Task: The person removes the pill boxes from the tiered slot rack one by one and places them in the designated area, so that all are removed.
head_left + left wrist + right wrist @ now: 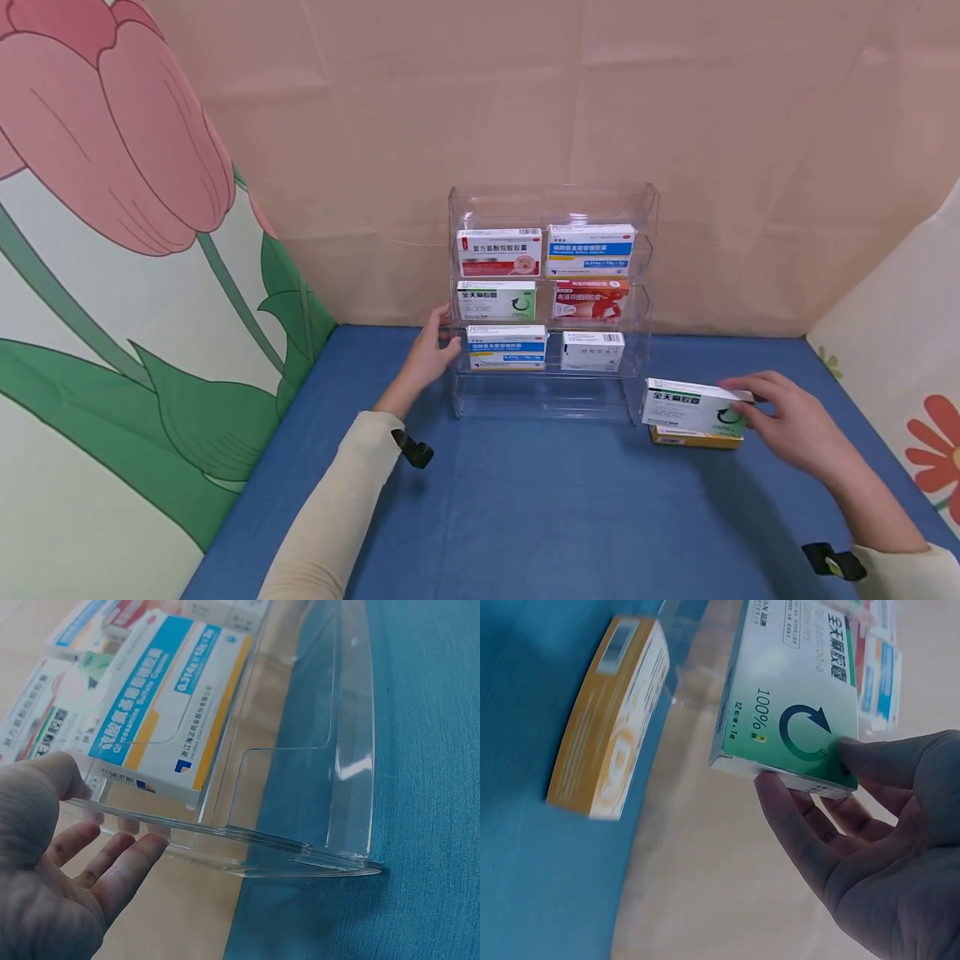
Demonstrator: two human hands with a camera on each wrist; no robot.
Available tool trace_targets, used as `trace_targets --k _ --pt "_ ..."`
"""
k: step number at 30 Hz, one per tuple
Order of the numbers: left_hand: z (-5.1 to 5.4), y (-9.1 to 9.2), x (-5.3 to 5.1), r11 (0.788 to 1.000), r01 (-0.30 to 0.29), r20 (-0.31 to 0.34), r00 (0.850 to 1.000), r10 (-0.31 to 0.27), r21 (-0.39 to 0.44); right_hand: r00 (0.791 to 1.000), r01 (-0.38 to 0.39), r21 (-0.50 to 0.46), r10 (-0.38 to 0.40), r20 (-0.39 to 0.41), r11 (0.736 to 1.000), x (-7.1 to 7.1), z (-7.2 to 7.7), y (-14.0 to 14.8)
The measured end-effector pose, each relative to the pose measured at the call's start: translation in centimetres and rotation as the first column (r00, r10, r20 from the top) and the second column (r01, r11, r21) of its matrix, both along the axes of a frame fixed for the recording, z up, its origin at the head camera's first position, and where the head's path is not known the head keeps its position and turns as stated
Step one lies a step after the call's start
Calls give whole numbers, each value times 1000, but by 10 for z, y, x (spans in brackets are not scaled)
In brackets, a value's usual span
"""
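Note:
A clear tiered display rack [540, 398] stands on the table with medicine boxes on its tiers. At its left side my left hand [432, 358] holds the edge of the side panel, thumb on one face and fingers on the other. Beside the thumb is a blue-and-white medicine box [172, 697] on the lowest filled tier. My right hand [795, 425] pinches a green-and-white medicine box [686, 407] by its right end, to the right of the rack. Below that box lies an orange-and-white medicine box [611, 720] on the table, apart from it in the right wrist view.
On the upper tiers sit a red-and-white box [500, 252], another blue-and-white box [590, 250], another green-and-white box [497, 301] and a red box [591, 300]. A small white box [592, 352] is low on the right. Behind the blue table [540, 508] rises a tan backdrop [390, 125].

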State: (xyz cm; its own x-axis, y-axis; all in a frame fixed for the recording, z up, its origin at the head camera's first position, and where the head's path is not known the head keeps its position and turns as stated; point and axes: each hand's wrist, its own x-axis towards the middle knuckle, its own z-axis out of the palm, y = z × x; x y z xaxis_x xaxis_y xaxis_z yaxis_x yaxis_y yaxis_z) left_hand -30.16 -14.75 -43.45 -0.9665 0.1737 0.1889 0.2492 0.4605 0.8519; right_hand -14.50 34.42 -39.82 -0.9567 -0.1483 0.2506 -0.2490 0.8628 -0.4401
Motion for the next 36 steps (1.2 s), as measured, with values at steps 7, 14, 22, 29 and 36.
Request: trace_targets --k 7,14,22,29,36 --pt "1 1 1 1000 1 -15 1000 -1 1 999 16 11 -16 47 1000 3 -2 31" --pt "1 0 1 1000 1 -23 1000 -1 1 997 9 -1 -9 77 1000 3 -8 69" --pt "2 0 1 1000 -1 -28 1000 0 -3 969 61 9 -61 240 998 -1 -11 108" --pt "2 0 4 1000 3 -11 1000 -3 4 933 80 2 -75 352 997 -10 -20 140" --pt "2 0 2 1000 0 0 1000 0 -2 905 92 -15 -77 418 996 -15 -24 157"
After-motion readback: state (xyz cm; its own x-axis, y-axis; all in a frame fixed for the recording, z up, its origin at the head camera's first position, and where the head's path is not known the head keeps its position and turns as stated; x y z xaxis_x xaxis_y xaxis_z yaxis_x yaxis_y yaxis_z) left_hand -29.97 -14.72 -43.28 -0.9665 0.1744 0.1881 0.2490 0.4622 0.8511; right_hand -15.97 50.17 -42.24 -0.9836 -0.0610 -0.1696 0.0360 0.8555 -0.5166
